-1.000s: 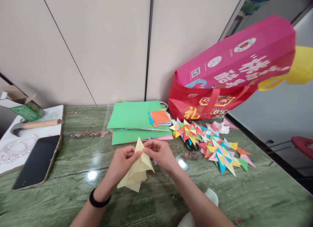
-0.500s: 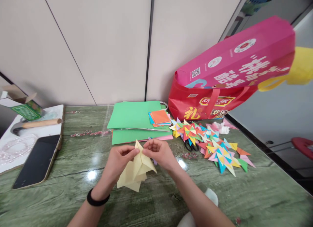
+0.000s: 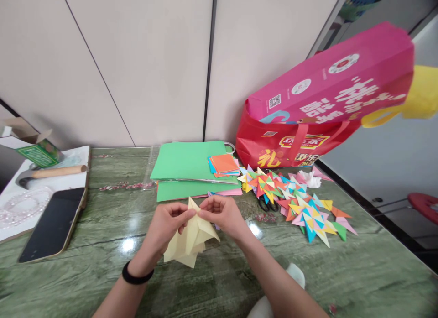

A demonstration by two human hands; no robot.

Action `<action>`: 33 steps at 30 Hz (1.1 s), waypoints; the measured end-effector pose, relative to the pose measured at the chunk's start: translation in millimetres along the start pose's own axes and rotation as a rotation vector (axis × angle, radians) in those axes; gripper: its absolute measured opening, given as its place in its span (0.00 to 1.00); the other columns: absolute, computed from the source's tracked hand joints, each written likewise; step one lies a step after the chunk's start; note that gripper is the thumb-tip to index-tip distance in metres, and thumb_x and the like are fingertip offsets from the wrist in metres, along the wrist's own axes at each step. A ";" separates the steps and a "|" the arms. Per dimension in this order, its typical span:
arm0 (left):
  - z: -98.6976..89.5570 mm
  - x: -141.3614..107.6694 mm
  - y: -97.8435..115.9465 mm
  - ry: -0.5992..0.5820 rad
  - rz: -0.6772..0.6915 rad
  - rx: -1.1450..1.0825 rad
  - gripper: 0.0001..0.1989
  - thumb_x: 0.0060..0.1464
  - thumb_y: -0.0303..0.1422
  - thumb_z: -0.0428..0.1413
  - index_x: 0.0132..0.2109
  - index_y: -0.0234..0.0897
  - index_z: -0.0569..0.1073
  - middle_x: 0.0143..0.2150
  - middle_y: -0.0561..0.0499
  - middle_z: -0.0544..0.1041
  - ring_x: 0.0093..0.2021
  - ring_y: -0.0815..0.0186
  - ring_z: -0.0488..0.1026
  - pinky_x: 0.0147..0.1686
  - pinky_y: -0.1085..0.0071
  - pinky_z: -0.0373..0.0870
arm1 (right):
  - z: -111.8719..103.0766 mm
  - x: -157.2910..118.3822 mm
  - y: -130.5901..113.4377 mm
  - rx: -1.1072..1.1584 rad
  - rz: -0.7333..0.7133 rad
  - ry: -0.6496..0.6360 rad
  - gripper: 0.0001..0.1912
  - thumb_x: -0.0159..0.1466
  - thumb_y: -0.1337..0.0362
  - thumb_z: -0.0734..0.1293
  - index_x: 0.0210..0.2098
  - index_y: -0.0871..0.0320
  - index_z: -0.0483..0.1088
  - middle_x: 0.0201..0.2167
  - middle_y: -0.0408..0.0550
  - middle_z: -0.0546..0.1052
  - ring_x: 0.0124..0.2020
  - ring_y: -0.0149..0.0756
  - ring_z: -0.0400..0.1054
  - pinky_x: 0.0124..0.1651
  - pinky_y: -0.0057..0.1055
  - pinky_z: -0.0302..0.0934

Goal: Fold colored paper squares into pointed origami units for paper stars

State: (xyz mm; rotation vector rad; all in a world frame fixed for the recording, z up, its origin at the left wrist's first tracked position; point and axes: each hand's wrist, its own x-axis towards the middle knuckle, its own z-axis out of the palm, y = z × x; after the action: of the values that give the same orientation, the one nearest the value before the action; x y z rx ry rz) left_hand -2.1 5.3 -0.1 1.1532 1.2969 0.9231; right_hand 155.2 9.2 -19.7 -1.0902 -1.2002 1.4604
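Note:
A pale yellow sheet of origami paper (image 3: 201,231), creased and partly folded to a point at the top, is held up between my two hands. My left hand (image 3: 173,222) pinches it near the top from the left, thumb in front. From the right, my right hand (image 3: 221,215) pinches the same spot, its thumb close to the other. Below and behind lie more pale yellow paper squares (image 3: 179,254) on the green table (image 3: 112,290). A bit of purple paper is mostly hidden behind my right hand.
Green paper sheets (image 3: 185,158) lie behind my hands, with small orange squares (image 3: 224,164) on top. Right of them are folded paper stars (image 3: 313,217), black-handled scissors (image 3: 268,205) and a red gift bag (image 3: 267,142). A phone (image 3: 53,226) and a wooden-handled tool (image 3: 58,172) lie left.
My hands stay at nearly the same place, both still pinching the yellow paper. My left fingers have shifted slightly and the paper's folds have moved a little.

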 end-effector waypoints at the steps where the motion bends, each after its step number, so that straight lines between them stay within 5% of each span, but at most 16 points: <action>1: -0.3 0.0 0.5 -0.007 0.001 0.001 0.13 0.35 0.40 0.63 0.23 0.32 0.76 0.16 0.55 0.68 0.15 0.77 0.55 0.16 0.78 0.50 | -0.1 -0.1 -0.2 -0.004 -0.006 -0.002 0.13 0.44 0.59 0.74 0.24 0.60 0.70 0.21 0.42 0.73 0.22 0.27 0.64 0.27 0.26 0.59; 14: 0.0 -4.2 5.8 -0.015 0.122 0.084 0.16 0.37 0.42 0.63 0.17 0.35 0.72 0.15 0.56 0.64 0.18 0.73 0.56 0.17 0.77 0.53 | 2.1 -0.6 -0.4 -0.004 0.081 -0.077 0.12 0.47 0.57 0.72 0.25 0.59 0.70 0.20 0.40 0.71 0.20 0.26 0.62 0.24 0.24 0.54; 24: 1.7 -4.9 3.4 0.036 0.133 0.042 0.13 0.38 0.40 0.62 0.19 0.34 0.74 0.16 0.55 0.65 0.19 0.73 0.57 0.18 0.77 0.54 | 4.0 -0.4 -0.4 0.076 0.061 -0.031 0.05 0.46 0.70 0.65 0.24 0.58 0.71 0.21 0.39 0.72 0.22 0.27 0.63 0.27 0.25 0.56; 33: 1.0 -2.2 0.8 0.009 0.138 0.101 0.11 0.40 0.39 0.62 0.22 0.34 0.76 0.19 0.54 0.71 0.20 0.72 0.61 0.20 0.77 0.57 | 2.7 -0.1 1.1 0.015 0.037 -0.024 0.07 0.48 0.62 0.70 0.26 0.58 0.71 0.22 0.41 0.73 0.23 0.28 0.63 0.28 0.26 0.56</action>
State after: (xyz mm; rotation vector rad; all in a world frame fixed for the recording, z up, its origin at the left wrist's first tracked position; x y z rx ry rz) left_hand -1.2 3.2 1.1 1.3322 1.2962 0.9727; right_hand 152.5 8.5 -20.4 -1.0925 -1.1898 1.5120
